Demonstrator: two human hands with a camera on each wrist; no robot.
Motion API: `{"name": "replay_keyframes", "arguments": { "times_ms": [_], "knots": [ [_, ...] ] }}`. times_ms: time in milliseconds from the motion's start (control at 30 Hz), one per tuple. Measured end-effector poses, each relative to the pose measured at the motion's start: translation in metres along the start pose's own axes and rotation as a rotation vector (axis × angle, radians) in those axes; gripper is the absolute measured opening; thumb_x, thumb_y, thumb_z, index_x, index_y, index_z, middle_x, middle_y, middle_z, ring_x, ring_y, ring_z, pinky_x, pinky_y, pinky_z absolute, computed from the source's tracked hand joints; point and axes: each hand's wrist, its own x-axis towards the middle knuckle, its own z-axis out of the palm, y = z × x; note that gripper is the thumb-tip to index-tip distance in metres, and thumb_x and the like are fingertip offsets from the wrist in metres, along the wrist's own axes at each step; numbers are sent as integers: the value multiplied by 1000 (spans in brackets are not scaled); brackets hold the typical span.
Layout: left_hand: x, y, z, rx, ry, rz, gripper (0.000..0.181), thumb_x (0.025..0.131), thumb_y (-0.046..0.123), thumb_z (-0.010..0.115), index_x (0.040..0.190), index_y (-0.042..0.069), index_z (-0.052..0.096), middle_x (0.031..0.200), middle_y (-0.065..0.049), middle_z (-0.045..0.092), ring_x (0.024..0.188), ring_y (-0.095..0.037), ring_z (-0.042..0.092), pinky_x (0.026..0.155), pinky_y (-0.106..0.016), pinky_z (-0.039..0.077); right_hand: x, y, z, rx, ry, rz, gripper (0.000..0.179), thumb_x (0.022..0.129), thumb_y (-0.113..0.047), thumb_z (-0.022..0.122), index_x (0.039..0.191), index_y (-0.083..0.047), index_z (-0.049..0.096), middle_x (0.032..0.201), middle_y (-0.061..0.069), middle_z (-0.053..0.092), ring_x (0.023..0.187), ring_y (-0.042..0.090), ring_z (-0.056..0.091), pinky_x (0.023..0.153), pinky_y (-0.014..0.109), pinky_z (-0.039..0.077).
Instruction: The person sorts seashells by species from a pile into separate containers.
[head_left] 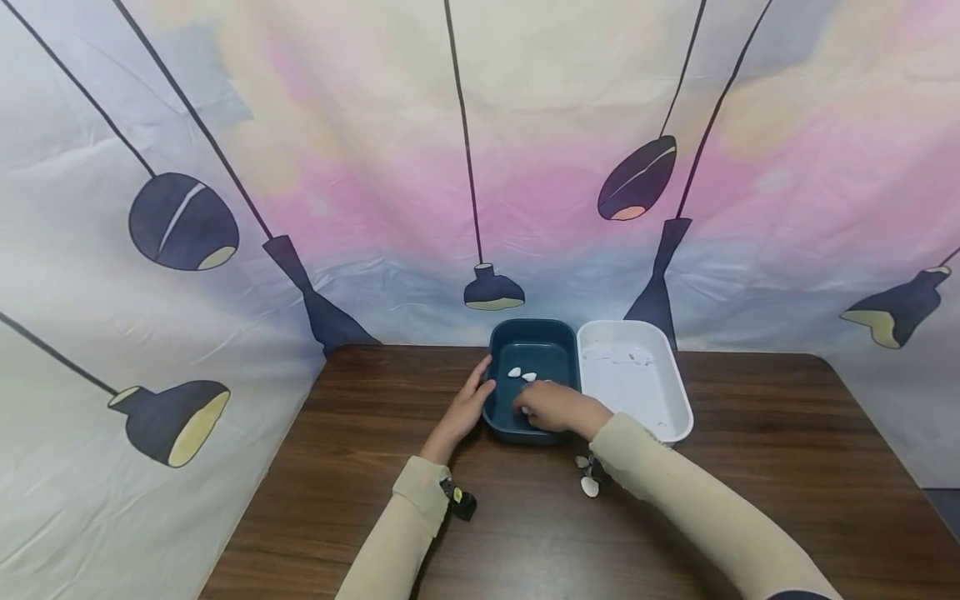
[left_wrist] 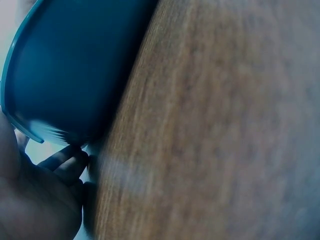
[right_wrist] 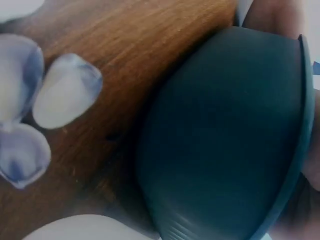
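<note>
A dark green plastic tray (head_left: 536, 354) stands near the far edge of the table. My left hand (head_left: 467, 405) rests against its left side, the fingers fairly straight along the wall and rim. My right hand (head_left: 557, 407) reaches over the near right part of the tray, its fingers bent downward. A bit of a white seashell (head_left: 527, 410) shows at these fingertips, mostly hidden by the hand. Farther inside the tray lie two white seashells (head_left: 514, 372). In the right wrist view, the tray's wall (right_wrist: 220, 135) covers most of the right hand.
A white tray (head_left: 637, 379) with small dark specks adjoins the green one on the right. Several loose seashells (head_left: 590, 486) lie on the brown wooden table (head_left: 525, 533) in front of the trays, beneath the right wrist. A lamp-patterned cloth (head_left: 390, 167) hangs behind.
</note>
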Motion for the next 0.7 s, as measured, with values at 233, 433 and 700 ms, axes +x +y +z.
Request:
{"name": "replay_keyframes", "arguments": {
  "times_ms": [233,433,700],
  "knots": [
    [0,-1,1,-14,0,7,59,115,29,44,169,16,26,174,-15,23,157,-43,24,123,-64,22,-5,0,-2,12,31,24,37,97,5,68,131,-7,74,137,13,68,130,28,64,109,46,50],
    [-1,1,1,-5,0,-2,58,115,32,44,169,18,28,174,-14,24,157,-42,24,123,-63,24,-19,-1,-11,22,70,-3,34,94,6,68,126,-5,76,128,12,73,120,27,68,105,46,53],
    [-1,2,1,-28,-8,-4,59,115,28,44,170,18,24,175,-16,20,158,-44,21,123,-64,22,-43,-5,-22,-27,153,-112,32,90,7,69,120,-2,77,116,11,75,105,25,71,90,42,58]
  ]
}}
